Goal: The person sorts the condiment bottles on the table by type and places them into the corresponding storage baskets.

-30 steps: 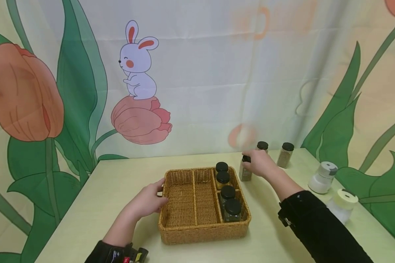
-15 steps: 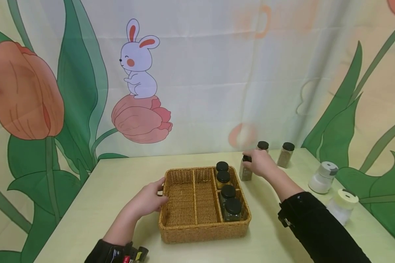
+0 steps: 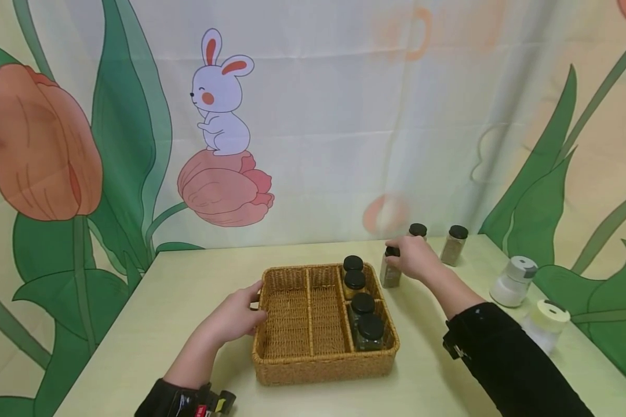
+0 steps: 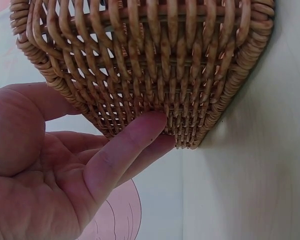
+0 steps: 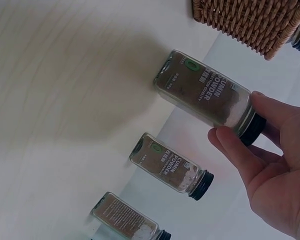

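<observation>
My left hand (image 3: 235,317) holds the left wall of a wicker basket (image 3: 326,370), thumb at the rim and fingers against the woven outside in the left wrist view. Right of the basket, my right hand (image 3: 413,256) pinches a glass jar of cumin powder (image 5: 205,90) just below its black cap. That jar is upright; whether its base touches the table I cannot tell. The basket has dividers. Black-capped jars, among them a yellowish one (image 3: 355,284) and a dark one (image 3: 370,333), fill its right-hand compartments, while its two long compartments hold nothing.
Behind my right hand stand another cumin powder jar (image 5: 171,166) and a similar brown jar (image 3: 453,247). Farther right are a white jar with a grey-and-white lid (image 3: 512,282) and one with a cream lid (image 3: 546,324). A printed curtain (image 3: 313,116) hangs along the table's back edge.
The whole head view has shifted very slightly. Both hands, the basket and the jars otherwise stay as they were.
</observation>
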Demonstrator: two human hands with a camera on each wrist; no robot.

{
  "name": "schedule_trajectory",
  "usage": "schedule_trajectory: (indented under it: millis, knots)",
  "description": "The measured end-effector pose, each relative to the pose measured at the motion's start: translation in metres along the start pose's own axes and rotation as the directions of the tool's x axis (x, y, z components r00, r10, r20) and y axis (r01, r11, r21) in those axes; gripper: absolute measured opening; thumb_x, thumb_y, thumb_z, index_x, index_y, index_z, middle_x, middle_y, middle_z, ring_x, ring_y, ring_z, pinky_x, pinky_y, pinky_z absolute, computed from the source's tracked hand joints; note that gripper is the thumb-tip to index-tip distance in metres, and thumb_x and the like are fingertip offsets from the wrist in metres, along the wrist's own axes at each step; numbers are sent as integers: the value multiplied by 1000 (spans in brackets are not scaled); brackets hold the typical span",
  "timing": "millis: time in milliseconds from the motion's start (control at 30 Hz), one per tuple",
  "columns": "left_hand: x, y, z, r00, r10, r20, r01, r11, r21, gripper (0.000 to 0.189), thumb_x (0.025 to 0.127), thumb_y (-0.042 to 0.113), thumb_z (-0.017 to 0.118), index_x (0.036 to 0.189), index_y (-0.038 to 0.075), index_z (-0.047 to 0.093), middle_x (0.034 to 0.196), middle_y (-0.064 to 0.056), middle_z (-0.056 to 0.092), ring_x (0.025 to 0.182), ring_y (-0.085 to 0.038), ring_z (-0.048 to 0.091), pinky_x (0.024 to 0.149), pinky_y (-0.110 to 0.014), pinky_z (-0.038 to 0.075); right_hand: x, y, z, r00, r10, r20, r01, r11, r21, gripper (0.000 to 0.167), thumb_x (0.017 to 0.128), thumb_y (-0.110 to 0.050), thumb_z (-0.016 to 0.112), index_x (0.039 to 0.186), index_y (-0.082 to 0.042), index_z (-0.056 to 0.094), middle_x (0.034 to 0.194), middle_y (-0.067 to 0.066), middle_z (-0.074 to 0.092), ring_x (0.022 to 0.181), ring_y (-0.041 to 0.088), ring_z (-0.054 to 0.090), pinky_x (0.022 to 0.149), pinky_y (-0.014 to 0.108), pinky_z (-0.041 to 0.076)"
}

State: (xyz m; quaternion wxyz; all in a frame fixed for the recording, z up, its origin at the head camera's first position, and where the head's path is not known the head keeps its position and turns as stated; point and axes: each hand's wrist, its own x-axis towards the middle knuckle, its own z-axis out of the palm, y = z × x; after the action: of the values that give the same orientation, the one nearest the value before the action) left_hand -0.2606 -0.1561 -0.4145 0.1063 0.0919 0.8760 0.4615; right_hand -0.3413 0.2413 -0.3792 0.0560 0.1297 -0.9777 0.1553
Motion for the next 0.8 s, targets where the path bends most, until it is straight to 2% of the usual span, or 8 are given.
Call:
schedule_trajectory:
  millis: [100,300,467,800]
  knots:
    - [0,1,0,1000,1,-1,-1,1000,1,78,92,0,63,161,1,25,146,-35,46,100,-27,69,65,-37,61,-1,0,-2,1000,-5,2,5,1000,2,47,96,-18,71,138,2,62,128,27,64,112,47,62,86,53,54]
    - [-1,2,0,1000,2,-2,-2,1000,-1,78,92,0,63,161,0,25,146,-35,46,98,-27,69,65,-37,61,-2,-1,-8,1000,10,10,-10,1000,0,46,96,-20,70,136,1,64,128,29,63,110,47,63,79,49,54]
    - [-1,2,0,1000,4,-3,-4,1000,-4,78,92,0,63,161,1,25,146,-35,46,99,-27,69,65,-37,61,-1,-2,-13,1000,-7,-7,7,1000,-14,44,95,-22,72,132,2,67,125,29,65,113,48,61,87,54,54]
    - [0,-1,1,1000,2,-1,-2,1000,-16,79,92,-1,63,161,2,25,146,-34,46,96,-27,70,65,-37,61,-2,-6,-24,1000,-26,-16,26,999,-19,43,95,-22,72,131,1,68,120,25,69,106,44,65,84,52,55]
